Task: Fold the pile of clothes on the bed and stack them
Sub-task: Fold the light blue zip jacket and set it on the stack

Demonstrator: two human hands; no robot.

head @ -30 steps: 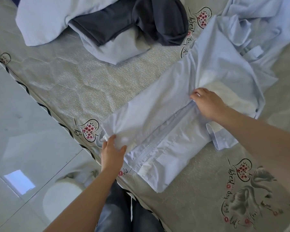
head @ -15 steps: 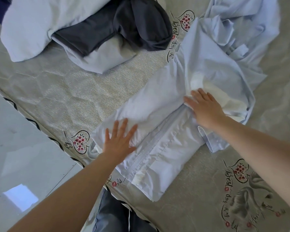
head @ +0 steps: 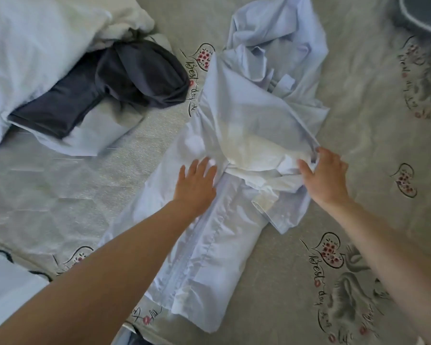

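Shirt (head: 209, 245): mid-bed (head: 309, 307), sides folded lengthwise. Our left hand (head: 197, 188), fingers flat, presses its middle as anchor; our right hand (head: 326, 178) pinches the loose upper half just beside it for folding.

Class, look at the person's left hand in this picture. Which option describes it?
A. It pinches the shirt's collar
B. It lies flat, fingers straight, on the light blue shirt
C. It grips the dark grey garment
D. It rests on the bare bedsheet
B: the left hand lies flat with straight fingers on the light blue shirt, while the dark grey garment lies apart, untouched.
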